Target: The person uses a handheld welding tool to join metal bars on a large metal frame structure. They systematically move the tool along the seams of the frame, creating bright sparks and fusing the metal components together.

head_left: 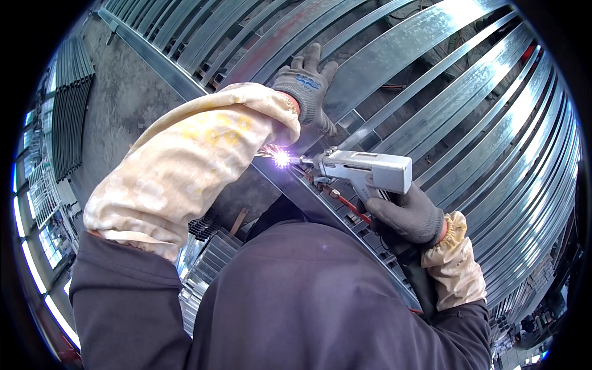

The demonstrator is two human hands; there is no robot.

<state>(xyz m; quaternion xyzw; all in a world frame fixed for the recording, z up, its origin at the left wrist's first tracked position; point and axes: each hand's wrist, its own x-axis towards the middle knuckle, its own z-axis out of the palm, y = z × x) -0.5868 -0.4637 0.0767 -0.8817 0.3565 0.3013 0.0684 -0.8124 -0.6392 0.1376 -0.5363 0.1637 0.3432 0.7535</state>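
My right hand (410,216), in a grey glove, is wrapped round the grip of a silver welding gun (379,171). The gun's nozzle points left, and a bright violet-white arc with sparks (281,158) glows at its tip, against a galvanized steel rail (296,194). My left hand (307,80), also gloved in grey, lies with fingers spread on the flat steel bars (364,77) beyond the arc. The exact spot being welded is lost in the glare and partly behind my left sleeve.
A red hose (354,209) runs below the gun along the rail. Long steel bars (493,92) lie in rows with gaps, across the far side and right. Stacked dark bars (69,105) stand at the far left beside grey concrete floor (123,80). Cut profiles (213,265) lie near my left elbow.
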